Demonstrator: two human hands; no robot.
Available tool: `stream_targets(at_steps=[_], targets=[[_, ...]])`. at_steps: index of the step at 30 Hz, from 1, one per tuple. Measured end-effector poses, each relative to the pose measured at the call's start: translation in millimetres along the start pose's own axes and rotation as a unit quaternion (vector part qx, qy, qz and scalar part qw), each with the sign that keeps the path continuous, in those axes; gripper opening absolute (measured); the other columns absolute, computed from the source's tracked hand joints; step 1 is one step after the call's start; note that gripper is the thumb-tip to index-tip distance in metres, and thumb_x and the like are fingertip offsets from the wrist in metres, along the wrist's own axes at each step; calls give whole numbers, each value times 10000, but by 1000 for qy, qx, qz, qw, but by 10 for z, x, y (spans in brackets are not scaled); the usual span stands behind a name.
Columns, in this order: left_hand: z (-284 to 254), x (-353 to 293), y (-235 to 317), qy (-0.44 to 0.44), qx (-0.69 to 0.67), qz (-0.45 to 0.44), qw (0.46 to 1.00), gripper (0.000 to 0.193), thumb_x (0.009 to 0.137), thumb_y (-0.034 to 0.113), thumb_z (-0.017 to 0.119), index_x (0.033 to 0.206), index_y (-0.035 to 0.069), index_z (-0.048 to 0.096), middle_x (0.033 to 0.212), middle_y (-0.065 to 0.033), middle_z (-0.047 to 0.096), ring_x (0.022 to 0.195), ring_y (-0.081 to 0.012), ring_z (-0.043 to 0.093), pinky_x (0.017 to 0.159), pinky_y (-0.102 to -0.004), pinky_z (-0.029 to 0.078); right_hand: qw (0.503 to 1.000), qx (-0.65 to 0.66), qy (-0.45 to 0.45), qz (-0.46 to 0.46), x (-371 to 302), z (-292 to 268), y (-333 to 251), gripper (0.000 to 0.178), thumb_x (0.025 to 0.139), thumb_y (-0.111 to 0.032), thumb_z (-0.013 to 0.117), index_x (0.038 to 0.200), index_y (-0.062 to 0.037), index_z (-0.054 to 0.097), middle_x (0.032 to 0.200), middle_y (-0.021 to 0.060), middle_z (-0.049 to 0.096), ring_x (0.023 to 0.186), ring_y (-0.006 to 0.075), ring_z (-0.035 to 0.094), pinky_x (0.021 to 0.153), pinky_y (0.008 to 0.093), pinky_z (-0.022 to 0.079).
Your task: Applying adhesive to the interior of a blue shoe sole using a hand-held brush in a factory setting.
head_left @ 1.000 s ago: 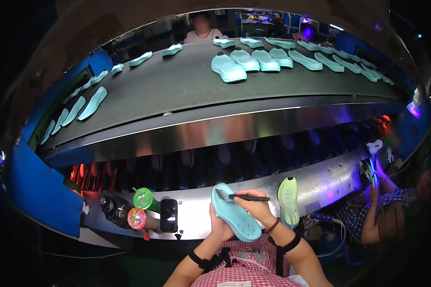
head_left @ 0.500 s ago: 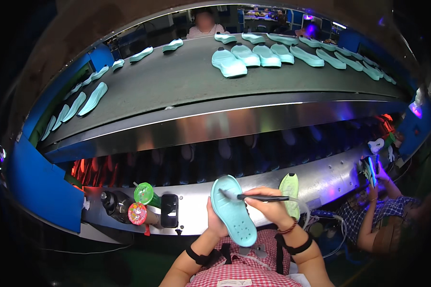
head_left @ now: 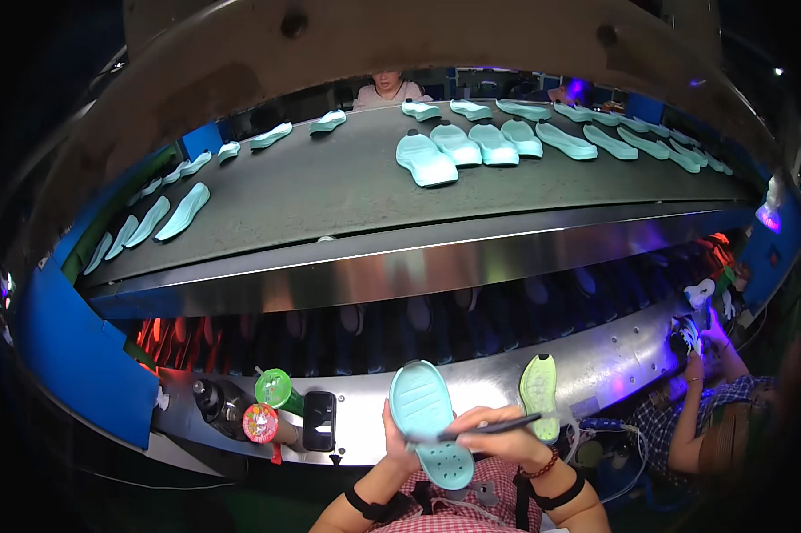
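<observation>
Upright in front of me is a light-blue shoe sole [head_left: 421, 400], its hollow inner face toward me, with small holes in the lower part. My left hand [head_left: 398, 444] grips it by its left edge. My right hand [head_left: 498, 435] is closed around a brush [head_left: 523, 420] with a black handle. The brush's pale tip, smeared by motion, lies across the middle of the sole near my left fingers. A yellow-green sole [head_left: 539, 391] lies on the metal ledge, just beyond my right hand.
The dark conveyor belt [head_left: 285, 195] carries several light-blue soles [head_left: 427, 160]. On the metal ledge [head_left: 471, 382] stand a dark bottle [head_left: 218, 404], a green-lidded cup [head_left: 274, 388], a red-topped container [head_left: 260, 423] and a black phone [head_left: 319, 422]. A co-worker's hands [head_left: 698, 355] handle a shoe at right.
The brush has moved from the upper part of the light-blue sole down to its middle. My view has tilted up, so everything appears lower. The sole stays in my left hand.
</observation>
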State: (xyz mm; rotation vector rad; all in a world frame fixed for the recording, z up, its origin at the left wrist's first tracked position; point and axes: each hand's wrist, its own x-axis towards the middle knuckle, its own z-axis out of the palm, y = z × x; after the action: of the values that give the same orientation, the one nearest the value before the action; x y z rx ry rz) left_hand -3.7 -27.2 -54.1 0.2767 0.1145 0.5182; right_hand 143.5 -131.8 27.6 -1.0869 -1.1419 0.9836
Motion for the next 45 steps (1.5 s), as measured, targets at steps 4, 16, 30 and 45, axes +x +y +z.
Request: stream_targets(at_steps=[4, 16, 30, 45], targets=[[46, -2, 0, 40, 11, 9, 999, 800, 859, 679, 125, 1297, 84, 431, 1173, -145, 554, 1036, -310, 561, 891, -453, 464, 997, -78, 23, 0, -32, -5, 0, 199, 771, -20, 691, 969, -1, 679, 928, 111, 676, 909, 164, 623, 814, 290, 489], [121, -10, 21, -57, -35, 11, 998, 811, 825, 712, 168, 1235, 89, 487, 1093, -130, 584, 985, -314, 571, 875, -463, 466, 998, 39, -47, 19, -68, -27, 72, 189, 800, -64, 684, 981, -12, 679, 960, 93, 674, 904, 131, 620, 826, 254, 483], [206, -23, -43, 27, 38, 73, 996, 861, 830, 723, 99, 1254, 63, 453, 1036, -171, 598, 868, -314, 607, 798, -444, 502, 998, -1, -38, 45, -117, -91, -2, 181, 780, -46, 691, 950, 17, 677, 942, 102, 675, 879, 147, 628, 792, 258, 492], [302, 41, 99, 9, 62, 160, 985, 986, 748, 816, 103, 1191, 21, 480, 957, -207, 586, 799, -317, 596, 711, -429, 497, 994, -72, -85, -9, -129, -128, -87, 212, 706, 35, 704, 916, 18, 682, 942, 137, 671, 895, 232, 641, 816, 331, 506]])
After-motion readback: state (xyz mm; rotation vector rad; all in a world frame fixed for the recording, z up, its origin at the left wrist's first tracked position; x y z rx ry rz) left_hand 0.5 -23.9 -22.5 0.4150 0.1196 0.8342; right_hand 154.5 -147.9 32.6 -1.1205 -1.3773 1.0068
